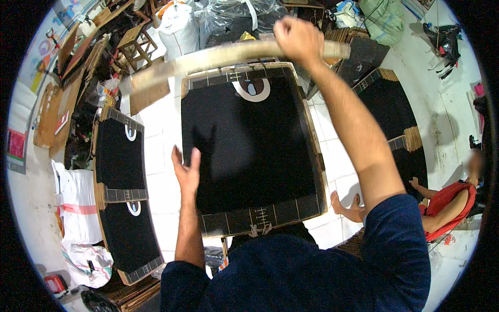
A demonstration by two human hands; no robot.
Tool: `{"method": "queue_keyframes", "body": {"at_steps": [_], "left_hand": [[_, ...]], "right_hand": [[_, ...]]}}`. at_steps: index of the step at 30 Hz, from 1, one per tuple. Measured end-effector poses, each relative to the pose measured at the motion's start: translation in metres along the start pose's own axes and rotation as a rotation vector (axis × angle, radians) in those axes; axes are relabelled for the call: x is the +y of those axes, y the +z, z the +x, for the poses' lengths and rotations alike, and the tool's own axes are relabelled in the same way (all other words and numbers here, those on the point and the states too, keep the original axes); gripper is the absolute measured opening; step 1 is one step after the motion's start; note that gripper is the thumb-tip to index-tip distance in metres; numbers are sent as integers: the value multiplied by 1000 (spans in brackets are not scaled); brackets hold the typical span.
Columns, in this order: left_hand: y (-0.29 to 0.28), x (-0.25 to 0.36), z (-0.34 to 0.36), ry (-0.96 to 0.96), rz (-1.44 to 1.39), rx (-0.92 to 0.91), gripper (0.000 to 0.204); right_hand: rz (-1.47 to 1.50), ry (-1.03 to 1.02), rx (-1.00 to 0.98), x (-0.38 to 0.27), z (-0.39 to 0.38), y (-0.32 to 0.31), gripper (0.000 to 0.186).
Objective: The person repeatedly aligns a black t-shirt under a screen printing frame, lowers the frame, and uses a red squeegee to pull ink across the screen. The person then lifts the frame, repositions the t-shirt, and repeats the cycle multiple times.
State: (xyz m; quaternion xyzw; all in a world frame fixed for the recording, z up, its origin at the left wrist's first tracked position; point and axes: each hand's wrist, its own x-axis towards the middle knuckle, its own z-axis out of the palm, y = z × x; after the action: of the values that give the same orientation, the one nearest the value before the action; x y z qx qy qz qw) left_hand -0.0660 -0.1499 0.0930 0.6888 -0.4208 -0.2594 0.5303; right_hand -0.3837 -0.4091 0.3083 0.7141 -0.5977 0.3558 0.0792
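My right hand point(300, 42) is closed around a long pale wooden bar point(213, 58), raised over the far edge of the work board. The bar is smeared by motion and reaches far to the left. My left hand point(187, 170) hangs with fingers apart over the left edge of a black textile sheet point(249, 151), holding nothing. The sheet lies on the work board, whose dark near border point(283, 213) carries white ruled lines. A white ring with a brown and pale-blue centre point(251, 90) sits on the sheet's far part.
More boards with black sheets stand left point(122, 161) and right point(387, 112). A seated person in red point(452, 210) is at the right. A wooden stool point(138, 44), a stuffed white sack point(178, 28) and clear plastic wrapping point(234, 18) lie beyond; white bundles point(80, 208) are at left.
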Motion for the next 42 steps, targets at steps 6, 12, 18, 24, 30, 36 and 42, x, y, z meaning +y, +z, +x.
{"method": "queue_keyframes", "body": {"at_steps": [6, 12, 18, 24, 30, 36, 42], "left_hand": [[44, 61, 26, -558, -1058, 69, 68], [67, -54, -14, -1079, -968, 202, 84], [96, -97, -56, -89, 423, 98, 86], [106, -116, -53, 395, 952, -238, 91], [101, -129, -60, 366, 964, -236, 84], [101, -126, -59, 356, 953, -237, 85], [100, -125, -59, 338, 950, -237, 86]], "right_hand": [[150, -164, 54, 35, -180, 53, 19], [190, 29, -355, 91, -253, 134, 50], [3, -146, -243, 167, -118, 247, 54], [-170, -410, -164, 182, -23, 329, 71], [-286, -358, -595, 186, 0, 318, 49], [-29, -278, -568, 195, -1, 315, 38], [89, -433, -407, 196, -42, 292, 36]]}}
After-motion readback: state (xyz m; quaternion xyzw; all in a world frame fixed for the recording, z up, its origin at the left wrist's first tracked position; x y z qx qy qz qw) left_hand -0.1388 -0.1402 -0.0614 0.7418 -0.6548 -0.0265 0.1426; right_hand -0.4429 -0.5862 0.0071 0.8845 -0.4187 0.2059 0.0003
